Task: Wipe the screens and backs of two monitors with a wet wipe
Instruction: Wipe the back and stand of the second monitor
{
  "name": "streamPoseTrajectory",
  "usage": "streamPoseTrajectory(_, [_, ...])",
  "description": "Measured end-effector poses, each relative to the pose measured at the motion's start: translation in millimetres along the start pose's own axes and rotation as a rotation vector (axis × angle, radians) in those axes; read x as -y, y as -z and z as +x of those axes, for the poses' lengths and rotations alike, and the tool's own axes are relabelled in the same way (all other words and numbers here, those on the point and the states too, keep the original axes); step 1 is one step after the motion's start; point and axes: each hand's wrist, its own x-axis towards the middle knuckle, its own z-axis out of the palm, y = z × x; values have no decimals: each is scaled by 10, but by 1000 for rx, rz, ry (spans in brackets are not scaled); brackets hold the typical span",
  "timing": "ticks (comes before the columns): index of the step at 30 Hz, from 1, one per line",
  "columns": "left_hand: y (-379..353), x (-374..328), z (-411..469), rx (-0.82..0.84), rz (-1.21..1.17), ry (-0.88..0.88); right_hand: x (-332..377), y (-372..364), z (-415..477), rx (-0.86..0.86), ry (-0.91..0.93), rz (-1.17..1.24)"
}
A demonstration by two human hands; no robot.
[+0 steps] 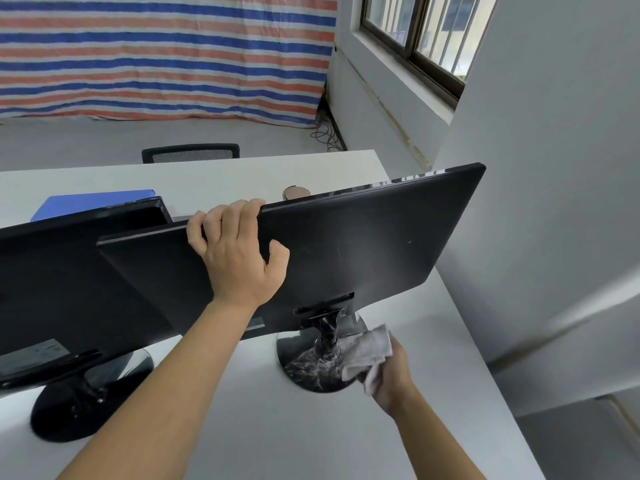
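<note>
The right monitor point(363, 244), seen from behind, overlaps the left monitor point(69, 278). The left hand point(239, 251) curls its fingers over its top edge. The right hand point(391, 379) clutches the crumpled wet wipe point(367, 355) at the stand base point(304, 372).

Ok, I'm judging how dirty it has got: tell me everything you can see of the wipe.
The wipe is a pale grey-white sheet, crumpled into a loose wad, with darker grubby patches. The right hand grips it from below, fingers curled round its lower part. It is low down at the right side of the right-hand monitor's shiny round black base, beside the stand's neck; whether it touches either cannot be told.
</note>
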Motion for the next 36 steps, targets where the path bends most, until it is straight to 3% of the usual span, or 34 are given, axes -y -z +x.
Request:
streamPoseTrajectory(5, [-65,-20,-88,-91,-17,-29,-189,260,-94,15,-50,-154])
streamPoseTrajectory(9, [-158,-155,-668,-143,-141,-20,-387,445,-51,-114,-44,-170])
streamPoseTrajectory(13, [-381,-183,-1406,325,-298,-26,-364,479,90,-205,21,-162])
streamPoseTrajectory(15, [-520,-198,-1611,564,-274,-47,-218,444,149,-170,37,-102])
streamPoseTrajectory(18, [-695,-259,-1744,762,-196,-82,-39,503,441,-128,99,-117])
streamPoseTrajectory(21, [-792,-283,-1791,838,-177,-51,-44,582,831,-278,147,-346])
streamPoseTrajectory(27, [-846,-344,-1794,835,-229,53,73,291,1256,-550,351,-634])
streamPoseTrajectory(30, [-853,-328,-1877,826,-235,80,34,150,1521,-592,473,-788])
streamPoseTrajectory(33, [-878,-325,-1921,801,-242,103,-79,-8,1701,-316,427,-1138])
streamPoseTrajectory(35, [-893,-326,-1931,773,-241,102,-94,-68,1628,4,572,-1367])
streamPoseTrajectory(36, [-906,-320,-1934,758,-243,96,-58,-53,1637,116,731,-1547])
